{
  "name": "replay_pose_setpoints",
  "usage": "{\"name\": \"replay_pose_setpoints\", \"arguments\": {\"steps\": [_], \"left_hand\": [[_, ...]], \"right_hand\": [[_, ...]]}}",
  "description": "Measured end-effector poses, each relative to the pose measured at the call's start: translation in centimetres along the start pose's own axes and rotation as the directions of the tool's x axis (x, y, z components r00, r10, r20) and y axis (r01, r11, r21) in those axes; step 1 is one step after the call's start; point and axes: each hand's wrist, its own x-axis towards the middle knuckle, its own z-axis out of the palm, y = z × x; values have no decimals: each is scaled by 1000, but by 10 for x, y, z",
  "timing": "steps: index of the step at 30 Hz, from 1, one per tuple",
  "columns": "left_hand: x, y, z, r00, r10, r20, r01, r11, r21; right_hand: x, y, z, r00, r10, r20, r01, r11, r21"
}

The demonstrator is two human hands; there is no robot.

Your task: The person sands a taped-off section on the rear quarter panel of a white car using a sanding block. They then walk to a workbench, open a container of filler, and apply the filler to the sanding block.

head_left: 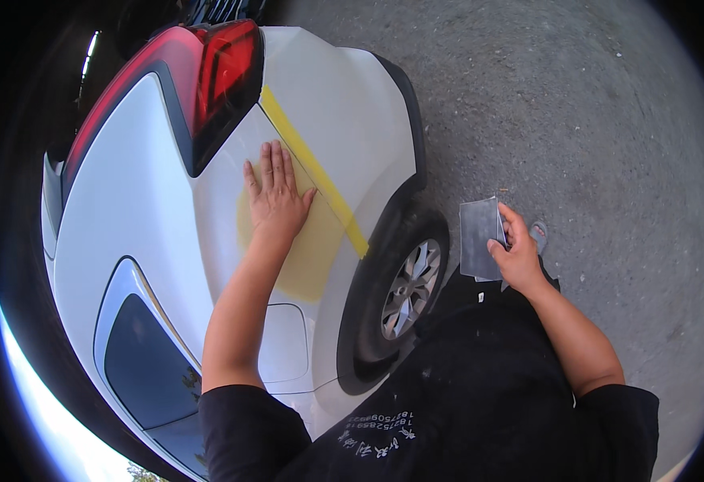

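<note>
My left hand [278, 201] lies flat on the rear side panel of a white car [167, 233], its fingers stretched toward the tail light. Beneath and around that palm is a dull yellowish patch of filler [312, 261]. A strip of yellow masking tape [313, 169] runs slantwise along the panel seam, just right of the hand. Off to the right, clear of the car, my right hand [519, 255] grips a dark grey sandpaper sheet [479, 237] between thumb and fingers. Lighter edges show below it, so it may be folded or stacked.
The red tail light [227, 72] sits above the patch. Right of the panel is the rear wheel [410, 289] under a black arch trim. A fuel flap [285, 341] lies near my left forearm. Grey rough pavement [609, 161] stretches along the right, with a sandalled foot [539, 233] on it.
</note>
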Motion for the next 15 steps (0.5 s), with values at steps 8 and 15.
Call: {"name": "replay_pose_setpoints", "arguments": {"steps": [8,15], "left_hand": [[-36,37,30,975,206,87,-206,979,-8],[-60,34,38,959,276,70,-277,961,1]], "right_hand": [[-3,4,1,999,43,25,-44,998,45],[2,-4,3,1000,-27,-6,27,999,23]]}}
